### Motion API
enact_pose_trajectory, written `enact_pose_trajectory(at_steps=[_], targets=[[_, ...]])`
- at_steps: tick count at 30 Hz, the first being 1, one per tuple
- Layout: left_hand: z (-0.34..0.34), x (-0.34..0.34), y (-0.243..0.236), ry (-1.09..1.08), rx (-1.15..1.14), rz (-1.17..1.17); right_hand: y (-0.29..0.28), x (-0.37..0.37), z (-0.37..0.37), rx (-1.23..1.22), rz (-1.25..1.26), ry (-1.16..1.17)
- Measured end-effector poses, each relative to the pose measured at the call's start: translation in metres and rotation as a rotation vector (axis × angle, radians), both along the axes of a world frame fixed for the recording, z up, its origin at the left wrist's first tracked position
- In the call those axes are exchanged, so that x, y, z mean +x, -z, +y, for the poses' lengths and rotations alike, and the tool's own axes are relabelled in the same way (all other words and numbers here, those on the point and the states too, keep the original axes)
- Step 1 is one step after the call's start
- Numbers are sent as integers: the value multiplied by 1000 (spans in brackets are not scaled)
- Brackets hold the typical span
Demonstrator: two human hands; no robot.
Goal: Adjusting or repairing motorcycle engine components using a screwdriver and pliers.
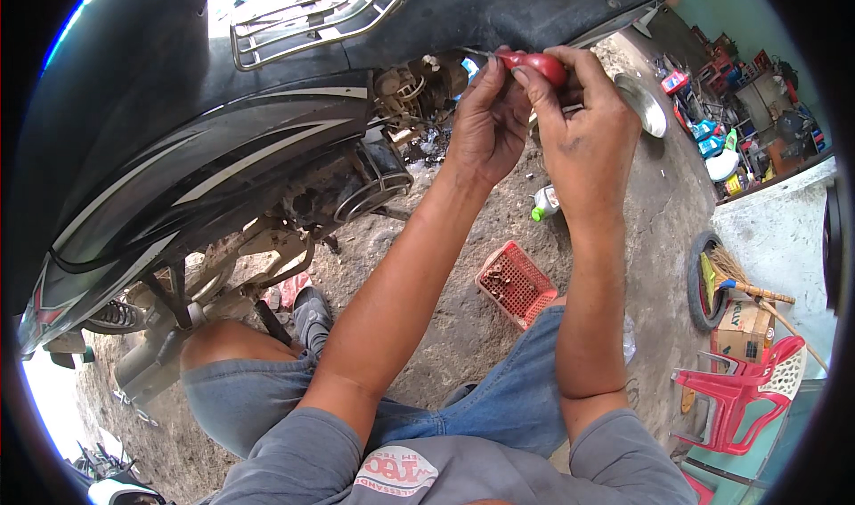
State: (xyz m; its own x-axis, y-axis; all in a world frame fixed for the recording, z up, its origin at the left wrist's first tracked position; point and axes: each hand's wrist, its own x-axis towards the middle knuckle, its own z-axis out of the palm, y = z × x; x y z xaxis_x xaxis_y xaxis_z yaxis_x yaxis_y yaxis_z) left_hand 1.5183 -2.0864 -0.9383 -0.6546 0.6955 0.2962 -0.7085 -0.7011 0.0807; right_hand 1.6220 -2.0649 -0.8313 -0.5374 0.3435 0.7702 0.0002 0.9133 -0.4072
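A red-handled tool (543,67) was held by both hands just below the dark body panel of a motorcycle (214,140), near its exposed engine parts (405,91). The rear of the bulbous handle was clamped between the thumb and bent fingers of the right hand (588,126). Its front end, from which a thin shaft was pointed leftward, was pinched by the thumb and fingers of the left hand (490,126). Whether anything was touched by the tip could not be told with certainty, since it was partly lost against the dark panel.

A metal rack (329,35) was seen along the upper side of the motorcycle. Beyond the right hand, a shiny metal bowl (648,113) was seen, and between the forearms a white bottle with a green cap (545,202) was left on the rough floor (436,327). Just beyond the denim-clad right leg (525,367), small pieces were held in a red perforated basket (532,272). At the right, a tyre (698,282), a straw broom (728,261), a cardboard box (739,329) and a red plastic chair (730,383) were gathered near a pale wall (775,247); farther back, bottles (708,140) were crowded together.
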Motion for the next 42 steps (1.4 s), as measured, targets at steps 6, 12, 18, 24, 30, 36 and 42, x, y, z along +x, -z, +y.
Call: enact_pose_trajectory(at_steps=[6,12,18,24,30,36,42], targets=[[0,0,1,-5,-15,27,0,1,0,31,3,5],[1,1,1,-1,0,-15,-1,2,-2,37,-18,17],[0,2,-3,-6,11,-29,-1,2,-2,42,-17,9],[1,1,-1,4,26,-45,0,2,0,57,-8,3],[0,2,-3,-11,40,-26,-1,2,-1,61,-11,-2],[0,0,-1,-8,39,-10,0,2,0,72,-5,-12],[1,1,-1,-13,30,-13,0,2,1,91,3,2]])
